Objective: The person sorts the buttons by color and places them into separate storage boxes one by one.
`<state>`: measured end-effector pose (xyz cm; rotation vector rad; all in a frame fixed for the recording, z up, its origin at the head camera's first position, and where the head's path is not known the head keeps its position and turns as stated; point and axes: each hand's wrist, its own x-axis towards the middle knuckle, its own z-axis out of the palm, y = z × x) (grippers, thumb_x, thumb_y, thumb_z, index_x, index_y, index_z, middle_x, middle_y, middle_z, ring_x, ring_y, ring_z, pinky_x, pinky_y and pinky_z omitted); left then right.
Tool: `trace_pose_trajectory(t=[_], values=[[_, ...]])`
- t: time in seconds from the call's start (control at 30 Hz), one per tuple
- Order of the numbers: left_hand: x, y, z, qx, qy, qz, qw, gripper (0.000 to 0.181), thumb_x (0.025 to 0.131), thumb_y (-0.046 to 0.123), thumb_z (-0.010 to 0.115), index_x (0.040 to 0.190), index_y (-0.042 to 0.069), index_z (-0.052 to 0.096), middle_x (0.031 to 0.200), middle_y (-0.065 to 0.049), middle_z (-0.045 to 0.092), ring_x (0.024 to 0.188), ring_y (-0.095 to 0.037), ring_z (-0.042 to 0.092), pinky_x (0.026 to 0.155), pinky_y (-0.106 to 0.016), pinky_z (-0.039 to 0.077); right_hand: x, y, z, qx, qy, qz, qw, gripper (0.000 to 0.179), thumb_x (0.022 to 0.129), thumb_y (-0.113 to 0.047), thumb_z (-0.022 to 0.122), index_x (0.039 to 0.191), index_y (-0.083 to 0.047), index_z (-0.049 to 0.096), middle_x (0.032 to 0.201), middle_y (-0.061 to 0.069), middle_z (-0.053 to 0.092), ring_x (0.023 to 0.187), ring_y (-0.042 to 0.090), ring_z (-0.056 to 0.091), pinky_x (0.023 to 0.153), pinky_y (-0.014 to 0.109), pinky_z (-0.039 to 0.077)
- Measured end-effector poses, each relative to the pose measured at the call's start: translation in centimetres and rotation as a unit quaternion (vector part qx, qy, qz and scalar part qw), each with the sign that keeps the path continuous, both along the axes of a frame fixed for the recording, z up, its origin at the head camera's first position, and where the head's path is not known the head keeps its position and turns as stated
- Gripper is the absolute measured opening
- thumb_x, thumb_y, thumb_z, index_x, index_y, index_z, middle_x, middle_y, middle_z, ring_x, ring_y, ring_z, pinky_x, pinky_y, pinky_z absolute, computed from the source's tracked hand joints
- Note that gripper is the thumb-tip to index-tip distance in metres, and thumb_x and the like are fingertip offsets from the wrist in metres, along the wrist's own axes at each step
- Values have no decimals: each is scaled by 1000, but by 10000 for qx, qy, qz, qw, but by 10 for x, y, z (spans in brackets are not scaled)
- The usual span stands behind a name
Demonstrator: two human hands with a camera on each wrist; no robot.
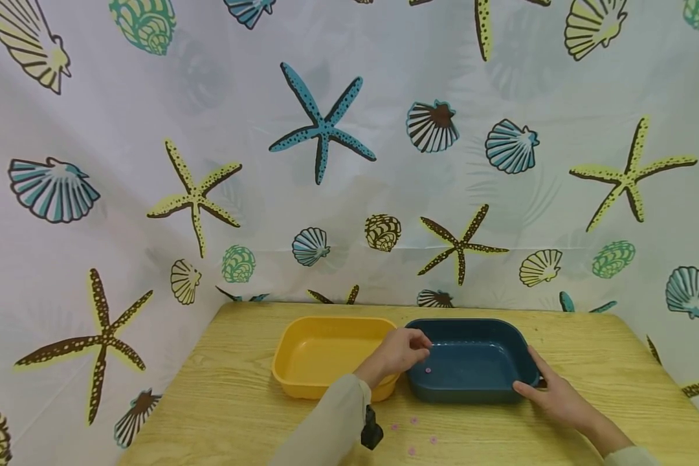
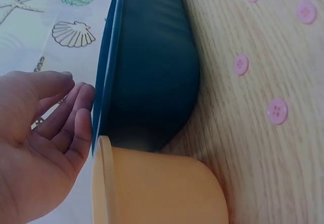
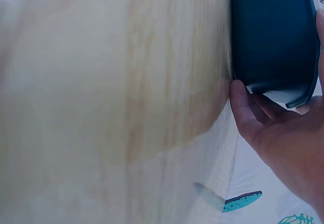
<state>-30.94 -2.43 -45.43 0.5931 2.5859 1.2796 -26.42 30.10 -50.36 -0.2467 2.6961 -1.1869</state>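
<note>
My left hand (image 1: 400, 351) hovers over the left end of a dark blue bin (image 1: 472, 393). Its fingers bend loosely, and the left wrist view shows nothing between the thumb and fingertips of this hand (image 2: 48, 133). Just below it in the head view is a pink button (image 1: 428, 370), against the bin's inside; whether it rests or falls I cannot tell. At the bin's right end, my right hand (image 1: 562, 396) grips the side, thumb toward the front corner and fingers farther back. Several pink buttons (image 2: 277, 111) lie on the table before the bins.
A yellow bin (image 1: 303, 390) stands directly left of the blue one, under my left forearm. Both are on a wooden table (image 1: 210, 401). A white curtain (image 1: 373, 84) printed with shells and starfish hangs behind and along the sides. A black wrist piece (image 1: 371, 432) hangs below my left sleeve.
</note>
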Motion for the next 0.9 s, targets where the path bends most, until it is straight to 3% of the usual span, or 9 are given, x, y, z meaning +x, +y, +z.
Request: trace_pose_trajectory(t=[0.23,0.57,0.9], values=[[16,-3,6,-27,103,-410,9991,4,91,10,64,91,11,68,81,7,63,70,-6,56,65,-21,47,0,0,-1,-9,-14,-28,10000,91,93,-39,59,151,-1,-1,147,37,10,123,51,39,97,55,36],[35,-11,8,-96,75,-918,9957,4,91,13,65,93,12,68,81,10,62,69,-5,56,63,-21,47,0,-1,0,-7,-39,2,10000,91,94,-38,58,151,-2,-2,147,38,10,124,51,38,96,56,37],[54,-20,3,-273,92,-1183,9926,9,85,4,70,94,4,71,85,5,67,73,-1,59,68,-16,48,1,0,1,11,-81,-17,10000,91,93,-39,58,151,-2,-2,147,38,8,125,51,36,97,56,36]])
